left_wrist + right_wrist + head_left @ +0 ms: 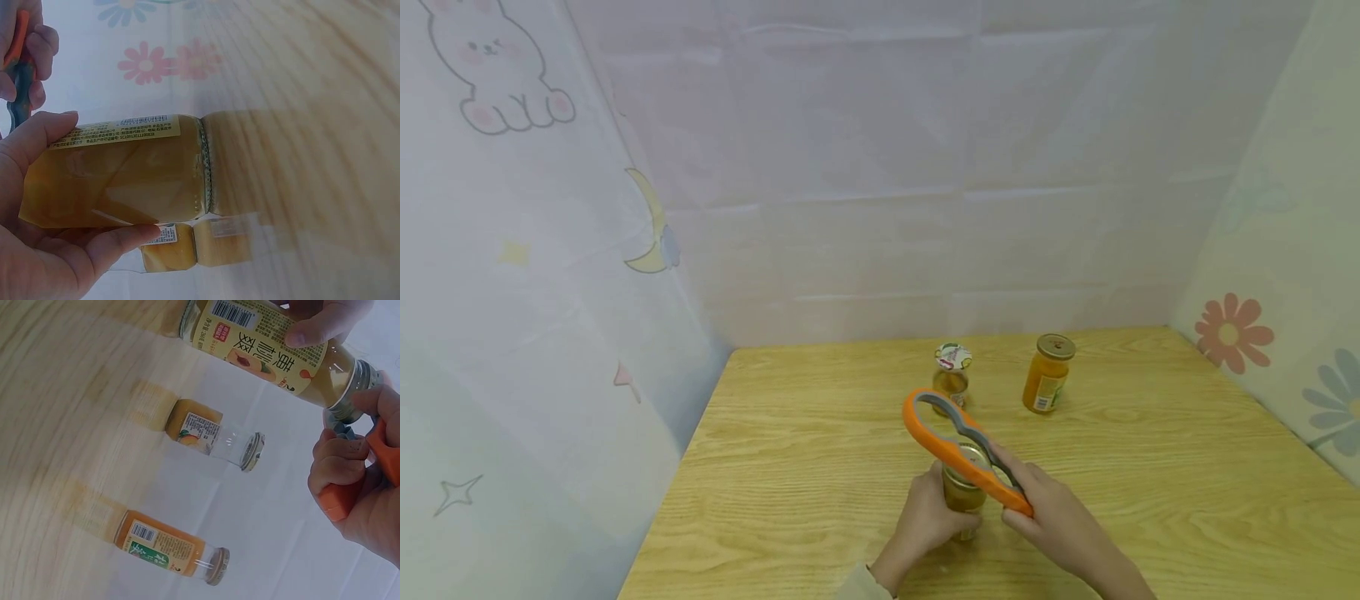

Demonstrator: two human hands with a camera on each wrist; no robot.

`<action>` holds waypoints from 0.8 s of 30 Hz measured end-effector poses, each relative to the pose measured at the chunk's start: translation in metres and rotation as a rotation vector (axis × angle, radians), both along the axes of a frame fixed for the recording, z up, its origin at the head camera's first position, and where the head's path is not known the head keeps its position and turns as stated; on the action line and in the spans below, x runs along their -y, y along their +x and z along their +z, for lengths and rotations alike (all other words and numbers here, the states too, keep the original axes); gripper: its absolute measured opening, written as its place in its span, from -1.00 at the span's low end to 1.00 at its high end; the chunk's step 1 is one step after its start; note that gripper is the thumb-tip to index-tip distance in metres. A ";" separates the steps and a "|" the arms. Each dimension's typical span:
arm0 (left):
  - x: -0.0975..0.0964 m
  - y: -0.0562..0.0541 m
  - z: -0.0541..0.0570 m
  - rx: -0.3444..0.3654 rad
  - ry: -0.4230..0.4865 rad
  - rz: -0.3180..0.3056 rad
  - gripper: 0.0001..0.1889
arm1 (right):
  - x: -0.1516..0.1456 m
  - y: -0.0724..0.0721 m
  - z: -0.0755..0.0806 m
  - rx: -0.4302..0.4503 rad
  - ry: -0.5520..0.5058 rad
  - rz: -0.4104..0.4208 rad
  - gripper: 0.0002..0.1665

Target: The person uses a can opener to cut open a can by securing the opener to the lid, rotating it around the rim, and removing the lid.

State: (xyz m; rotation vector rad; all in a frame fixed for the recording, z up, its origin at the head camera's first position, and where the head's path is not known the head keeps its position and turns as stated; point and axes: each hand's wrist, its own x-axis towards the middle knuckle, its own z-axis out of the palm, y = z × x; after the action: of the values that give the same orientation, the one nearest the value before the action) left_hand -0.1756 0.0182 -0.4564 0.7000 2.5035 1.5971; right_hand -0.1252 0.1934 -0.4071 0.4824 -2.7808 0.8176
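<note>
A glass jar of yellow peaches (962, 497) with a gold metal lid (356, 390) stands on the table near the front. My left hand (923, 517) grips its body, thumb on one side and fingers on the other, as the left wrist view shows of the jar (125, 181). In my right hand (1063, 521) is an orange and grey jar opener (946, 450), held by its handle end. Its looped, wavy-edged head slants over the lid and points to the far left. In the right wrist view the right fingers are right at the lid.
Beyond the hands stand a shorter jar (951, 385) with a patterned white lid and, to its right, an orange-filled jar (1045, 382) with a gold lid. The wooden table (790, 450) meets printed cloth walls (850, 250) at the back and sides.
</note>
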 end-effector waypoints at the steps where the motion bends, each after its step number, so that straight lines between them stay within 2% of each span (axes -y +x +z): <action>1: 0.000 0.000 0.000 -0.001 0.001 -0.001 -0.43 | 0.000 0.000 0.000 -0.003 0.001 -0.003 -0.12; 7: 0.000 0.000 0.000 -0.017 -0.017 -0.006 -0.43 | 0.001 0.001 0.002 -0.031 0.022 -0.012 -0.21; 11: 0.000 0.001 0.000 -0.017 -0.011 -0.016 -0.43 | 0.000 0.003 0.004 -0.008 -0.016 0.010 -0.39; 14: 0.000 0.001 0.001 -0.008 -0.002 -0.016 -0.42 | -0.002 0.002 0.008 0.061 -0.087 0.076 -0.51; 18: 0.000 0.000 0.001 0.003 0.004 -0.008 -0.41 | -0.007 -0.002 0.010 0.168 -0.161 0.181 -0.51; 24: 0.000 -0.001 0.000 0.005 0.014 -0.009 -0.41 | -0.014 -0.007 0.014 0.301 -0.216 0.249 -0.50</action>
State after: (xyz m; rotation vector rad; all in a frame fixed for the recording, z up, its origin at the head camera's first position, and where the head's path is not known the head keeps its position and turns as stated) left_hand -0.1762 0.0179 -0.4561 0.7068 2.4841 1.6128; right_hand -0.1325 0.2072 -0.3927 0.7297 -2.8837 1.3307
